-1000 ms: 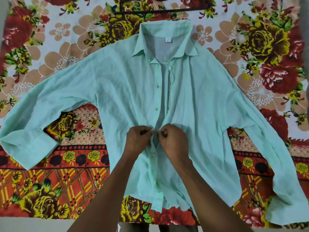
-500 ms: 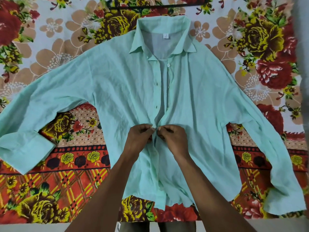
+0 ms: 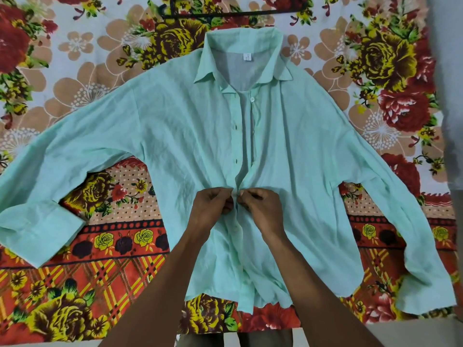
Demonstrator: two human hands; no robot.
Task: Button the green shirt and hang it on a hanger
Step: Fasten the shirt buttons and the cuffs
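Note:
A pale green shirt (image 3: pixel 175 136) lies face up on a flowered bedsheet, sleeves spread wide and collar at the top. Its front stands apart from the collar down to my hands, with a white button (image 3: pixel 252 98) near the neck. My left hand (image 3: pixel 213 209) pinches the left front edge at mid-height. My right hand (image 3: pixel 263 209) pinches the right front edge against it. The fingertips of both meet at the placket. A dark hanger (image 3: pixel 235 13) lies beyond the collar at the top edge, partly cut off.
The flowered bedsheet (image 3: pixel 75 284) covers the whole surface. Its near edge runs along the bottom of the view, with pale floor below it. A grey wall or post (image 3: pixel 451 96) borders the right side.
The view has shifted slightly, so the shirt sits a little higher in frame. Both hands stay at the same spot on the placket, with fingertips drawn closer together.

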